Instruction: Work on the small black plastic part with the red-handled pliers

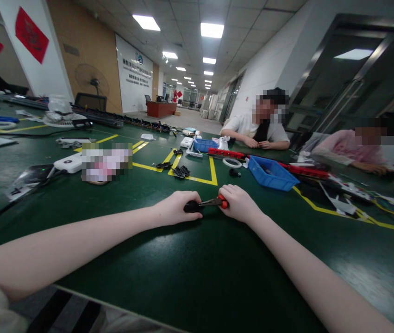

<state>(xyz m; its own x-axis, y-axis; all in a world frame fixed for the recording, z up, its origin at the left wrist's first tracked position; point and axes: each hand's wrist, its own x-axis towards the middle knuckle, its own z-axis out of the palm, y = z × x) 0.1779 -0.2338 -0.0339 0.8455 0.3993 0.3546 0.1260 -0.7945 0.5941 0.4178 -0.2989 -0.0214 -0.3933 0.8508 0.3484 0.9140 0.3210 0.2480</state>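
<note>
My left hand (pixel 179 207) is closed around a small rounded black part (pixel 192 206), just above the green tabletop. In my right hand (pixel 238 202) are needle-nose pliers (pixel 212 202) with red-orange handles, my fingers wrapped round the grips. The pliers' jaws point left and their tips meet the right edge of the black part; whether they pinch something there is too small to tell. Further up the table, several black plastic pieces (pixel 181 172) lie by the yellow tape lines.
A blue bin (pixel 272 174) stands to the right, near a white ring (pixel 232 163) and a long red strip (pixel 226 153). At left lie a white device (pixel 69 163), a blurred-out phone-like object (pixel 104 165) and a cable. Two people sit across the table at right.
</note>
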